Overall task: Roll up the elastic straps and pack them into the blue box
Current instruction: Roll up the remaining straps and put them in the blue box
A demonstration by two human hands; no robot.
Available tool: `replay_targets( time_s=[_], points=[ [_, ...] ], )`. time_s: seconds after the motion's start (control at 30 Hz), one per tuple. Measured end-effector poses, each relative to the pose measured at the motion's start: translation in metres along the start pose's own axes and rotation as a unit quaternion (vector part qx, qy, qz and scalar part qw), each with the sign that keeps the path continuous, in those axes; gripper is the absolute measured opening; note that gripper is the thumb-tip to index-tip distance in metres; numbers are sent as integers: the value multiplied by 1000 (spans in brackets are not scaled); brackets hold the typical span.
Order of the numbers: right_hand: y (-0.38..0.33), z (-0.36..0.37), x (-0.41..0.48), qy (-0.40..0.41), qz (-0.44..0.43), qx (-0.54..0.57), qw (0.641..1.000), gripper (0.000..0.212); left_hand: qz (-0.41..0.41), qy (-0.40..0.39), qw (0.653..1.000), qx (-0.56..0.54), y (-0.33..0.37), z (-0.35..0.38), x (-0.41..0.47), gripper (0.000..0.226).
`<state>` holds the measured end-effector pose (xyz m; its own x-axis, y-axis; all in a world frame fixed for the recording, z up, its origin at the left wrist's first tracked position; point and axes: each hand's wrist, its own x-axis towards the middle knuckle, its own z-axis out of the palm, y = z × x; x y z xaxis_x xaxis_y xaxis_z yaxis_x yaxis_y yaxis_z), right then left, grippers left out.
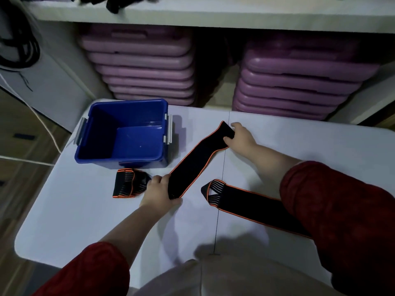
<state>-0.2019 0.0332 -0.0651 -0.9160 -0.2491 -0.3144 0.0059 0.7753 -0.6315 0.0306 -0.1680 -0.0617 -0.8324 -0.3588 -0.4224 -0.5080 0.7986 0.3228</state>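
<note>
A black elastic strap with orange edging point(196, 161) lies stretched diagonally across the white table point(85, 210). My left hand point(159, 193) grips its near end and my right hand point(240, 136) grips its far end. The blue box point(123, 153) stands open and empty at the table's far left. A folded strap point(128, 185) lies just in front of the box, left of my left hand. Another strap point(245, 201) lies flat at the right, partly hidden under my right sleeve.
Two stacks of purple plastic cases point(141, 67) fill the shelf behind the table. Black cables point(19, 45) hang at the far left. The table's left edge drops to a wooden floor point(19, 146).
</note>
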Motion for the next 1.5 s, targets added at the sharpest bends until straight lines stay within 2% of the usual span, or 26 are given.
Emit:
replay_targets(
  time_s=[0.1, 0.3, 0.43, 0.57, 0.67, 0.8, 0.97, 1.23, 1.4, 1.5],
  points=[
    [2, 1, 2, 43, 8, 15, 999, 46, -8, 9, 998, -54, 1, -2, 0, 85],
    [19, -21, -20, 83, 39, 52, 994, 48, 38, 4, 998, -50, 10, -14, 1, 82],
    [43, -58, -64, 142, 46, 111, 983, 42, 122, 15, 992, -25, 31, -31, -2, 85],
    [84, -92, -122, 220, 66, 183, 956, 36, 212, 28, 977, -20, 69, -48, -4, 85],
    [121, -105, -172, 248, 111, 174, 947, 35, 276, 17, 961, -2, 95, -50, -4, 82],
    [159, -97, -235, 270, 153, 138, 940, 35, 325, -54, 942, 64, 116, -31, -10, 81],
    [185, -76, -272, 261, 167, 88, 947, 31, 359, -101, 920, 118, 124, -1, -15, 83],
    [200, -69, -270, 208, 187, 62, 958, 37, 339, -117, 921, 152, 132, 22, -8, 87],
    [211, -74, -265, 201, 181, 47, 961, 36, 341, -71, 909, 228, 127, 34, -5, 85],
    [216, -77, -261, 188, 172, 47, 966, 42, 368, -12, 885, 286, 125, 40, -7, 98]
  ],
)
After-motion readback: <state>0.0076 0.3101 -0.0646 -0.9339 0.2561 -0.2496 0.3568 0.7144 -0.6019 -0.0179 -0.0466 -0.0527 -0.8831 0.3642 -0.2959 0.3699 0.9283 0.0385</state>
